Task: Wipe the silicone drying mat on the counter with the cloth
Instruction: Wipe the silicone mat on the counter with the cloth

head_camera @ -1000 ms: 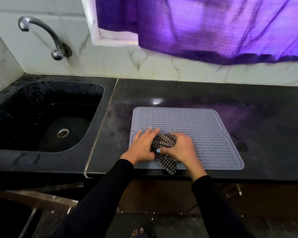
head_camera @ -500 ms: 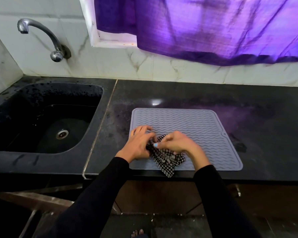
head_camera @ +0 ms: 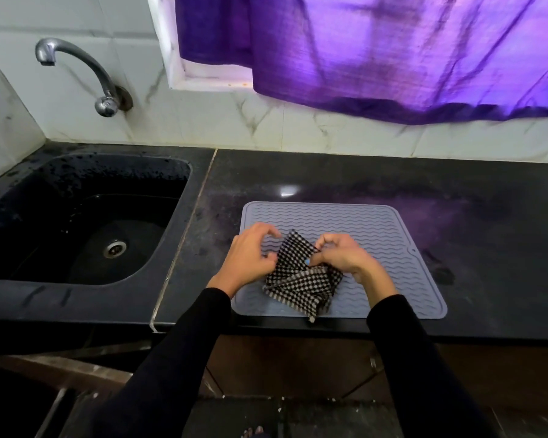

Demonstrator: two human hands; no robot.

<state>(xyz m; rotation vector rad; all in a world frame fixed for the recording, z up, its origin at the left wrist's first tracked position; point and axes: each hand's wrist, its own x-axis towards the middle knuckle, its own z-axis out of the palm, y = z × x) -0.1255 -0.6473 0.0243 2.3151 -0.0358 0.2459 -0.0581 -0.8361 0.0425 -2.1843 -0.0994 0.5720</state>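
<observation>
A grey silicone drying mat (head_camera: 377, 235) with wavy ridges lies flat on the black counter (head_camera: 494, 235), close to its front edge. A black-and-white checked cloth (head_camera: 301, 282) lies partly spread over the mat's front-left area, one corner lifted. My right hand (head_camera: 345, 257) pinches the cloth's upper right edge. My left hand (head_camera: 250, 260) is curled at the cloth's left edge, its thumb and lower fingers on the fabric. Both hands are above the mat.
A black sink (head_camera: 76, 184) is set into the counter to the left, with a chrome tap (head_camera: 86, 67) on the tiled wall above it. A purple curtain (head_camera: 377, 58) hangs over the back wall. The counter's front edge runs just below the mat.
The bunched cloth has been pulled open between my hands into a wider, flatter shape. My hands have moved apart and lifted slightly.
</observation>
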